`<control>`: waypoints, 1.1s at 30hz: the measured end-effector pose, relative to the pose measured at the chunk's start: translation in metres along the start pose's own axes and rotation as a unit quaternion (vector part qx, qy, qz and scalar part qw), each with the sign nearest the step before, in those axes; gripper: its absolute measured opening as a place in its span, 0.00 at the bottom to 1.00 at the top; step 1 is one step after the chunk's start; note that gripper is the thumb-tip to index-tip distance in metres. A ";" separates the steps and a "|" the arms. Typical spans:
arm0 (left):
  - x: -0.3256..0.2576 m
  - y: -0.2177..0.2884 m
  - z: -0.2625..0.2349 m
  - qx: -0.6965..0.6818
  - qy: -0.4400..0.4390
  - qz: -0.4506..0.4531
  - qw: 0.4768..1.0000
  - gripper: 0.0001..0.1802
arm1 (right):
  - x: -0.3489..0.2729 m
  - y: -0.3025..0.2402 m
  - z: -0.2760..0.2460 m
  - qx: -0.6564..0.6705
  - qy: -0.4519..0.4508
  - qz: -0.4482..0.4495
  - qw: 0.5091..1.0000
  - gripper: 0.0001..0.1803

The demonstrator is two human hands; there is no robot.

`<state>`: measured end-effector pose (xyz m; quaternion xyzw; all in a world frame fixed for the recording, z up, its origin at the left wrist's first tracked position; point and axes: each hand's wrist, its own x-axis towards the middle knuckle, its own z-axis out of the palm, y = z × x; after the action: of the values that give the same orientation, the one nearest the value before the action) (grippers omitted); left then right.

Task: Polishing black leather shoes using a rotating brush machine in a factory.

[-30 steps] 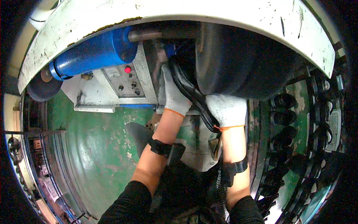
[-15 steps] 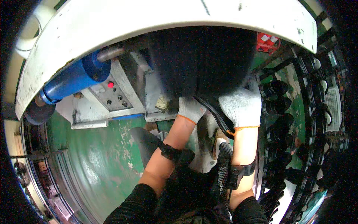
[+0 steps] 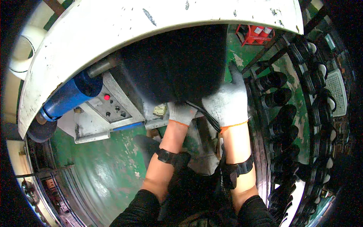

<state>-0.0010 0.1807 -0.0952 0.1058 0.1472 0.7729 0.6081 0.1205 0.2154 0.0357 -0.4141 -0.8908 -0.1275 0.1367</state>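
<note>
A black shoe shows only as a dark edge strip between my gloved hands. The rest of it is hidden. My left hand, in a white knit glove with an orange cuff, is closed at the strip's left end, its fingers out of sight below a large dark roller. On the right side, my right hand grips the shoe, with one grey-stained glove finger stretched upward beside the roller. Blurred along its lower edge, the roller sits under a curved white hood and covers the place where hands and shoe meet it.
Left of the roller are a blue cylinder on the shaft and a panel with a red button. Racks of black shoes line the right side, with a white basket behind. A red crate stands farther off.
The view has swung, so roller, hood and hands sit farther left. My right hand shows a finger reaching upward past the roller's edge. Less of the shoe shows between my hands.
</note>
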 end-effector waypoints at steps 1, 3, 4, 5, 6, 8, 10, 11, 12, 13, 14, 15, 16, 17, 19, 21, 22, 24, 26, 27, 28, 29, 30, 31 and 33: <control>-0.004 0.004 -0.001 -0.064 0.065 -0.006 0.996 0.36 | 0.003 -0.008 -0.013 0.044 0.073 -0.018 0.996 0.09; -0.011 0.007 0.012 -0.130 0.126 -0.013 0.983 0.37 | 0.012 -0.013 -0.002 0.060 0.256 -0.041 0.964 0.16; -0.013 0.005 0.027 -0.140 0.151 -0.007 0.979 0.35 | 0.000 -0.008 0.003 0.053 0.255 -0.040 0.965 0.16; -0.016 0.010 0.033 -0.147 0.181 0.009 0.972 0.32 | -0.003 -0.018 -0.014 0.013 0.184 -0.032 0.982 0.13; -0.018 0.014 0.031 -0.148 0.181 0.019 0.972 0.32 | -0.008 -0.030 -0.028 -0.027 0.115 -0.028 0.993 0.12; -0.014 0.006 0.021 -0.084 0.111 0.023 0.990 0.36 | -0.025 -0.043 -0.026 0.082 0.095 0.015 0.992 0.14; -0.006 -0.001 -0.014 -0.077 0.078 0.032 0.993 0.37 | -0.042 -0.063 -0.019 0.305 0.050 0.100 0.946 0.18; -0.008 0.008 -0.031 -0.059 0.052 0.043 0.996 0.38 | -0.046 -0.080 -0.017 0.420 0.022 0.130 0.898 0.20; -0.009 0.006 -0.035 -0.065 0.053 0.048 0.995 0.38 | -0.054 -0.087 -0.011 0.516 -0.013 0.173 0.839 0.22; -0.012 0.006 -0.038 -0.123 -0.079 0.017 0.989 0.38 | -0.058 -0.094 -0.010 0.603 -0.048 0.212 0.767 0.24; -0.014 0.001 -0.034 -0.182 -0.213 -0.019 0.960 0.38 | -0.061 -0.097 -0.012 0.597 -0.050 0.212 0.772 0.24; -0.024 0.003 -0.002 -0.065 0.058 -0.023 0.996 0.39 | -0.062 -0.101 -0.018 0.833 0.021 0.292 0.469 0.25; -0.023 -0.005 -0.008 -0.071 0.057 -0.021 0.996 0.39 | -0.063 -0.105 -0.024 0.937 0.089 0.326 0.092 0.27; -0.021 -0.012 -0.016 -0.071 0.002 -0.058 0.996 0.46 | -0.067 -0.108 -0.031 0.890 0.087 0.436 0.100 0.26; -0.031 -0.009 0.000 -0.119 -0.080 -0.142 0.979 0.56 | -0.089 -0.107 -0.030 0.894 0.065 0.413 0.163 0.21; -0.051 -0.003 0.048 -0.185 -0.113 -0.179 0.960 0.53 | -0.104 -0.103 -0.036 0.880 0.078 0.426 0.195 0.16; -0.059 0.003 0.059 -0.243 -0.138 -0.204 0.938 0.50 | -0.107 -0.105 -0.045 0.881 0.077 0.424 0.198 0.16; -0.067 0.012 0.064 -0.269 -0.102 -0.229 0.930 0.53 | -0.115 -0.110 -0.064 0.858 0.056 0.480 0.175 0.15; -0.078 0.020 0.073 -0.334 -0.199 -0.230 0.892 0.52 | -0.134 -0.111 -0.071 0.825 0.069 0.508 0.237 0.15; -0.085 0.022 0.076 -0.381 -0.208 -0.244 0.867 0.52 | -0.147 -0.104 -0.075 0.877 0.050 0.420 0.228 0.17; -0.093 0.023 0.079 -0.266 -0.134 -0.244 0.923 0.53 | -0.158 -0.097 -0.081 0.919 0.030 0.326 0.218 0.22; -0.099 0.025 0.087 -0.234 -0.119 -0.242 0.934 0.54 | -0.167 -0.089 -0.090 0.866 -0.014 0.367 0.338 0.23; -0.106 0.024 0.095 -0.202 -0.106 -0.242 0.943 0.55 | -0.185 -0.075 -0.101 0.694 -0.125 0.362 0.610 0.20; -0.112 0.020 0.097 -0.169 -0.124 -0.262 0.942 0.56 | -0.196 -0.059 -0.114 0.542 -0.178 0.212 0.793 0.18; -0.124 0.010 0.115 -0.171 -0.111 -0.243 0.948 0.56 | -0.203 -0.060 -0.167 0.497 -0.174 0.175 0.832 0.16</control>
<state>0.0585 0.0696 0.0178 0.0465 -0.0339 0.5983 0.7992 0.2230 -0.0211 0.1132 -0.4551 -0.7556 0.4324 0.1869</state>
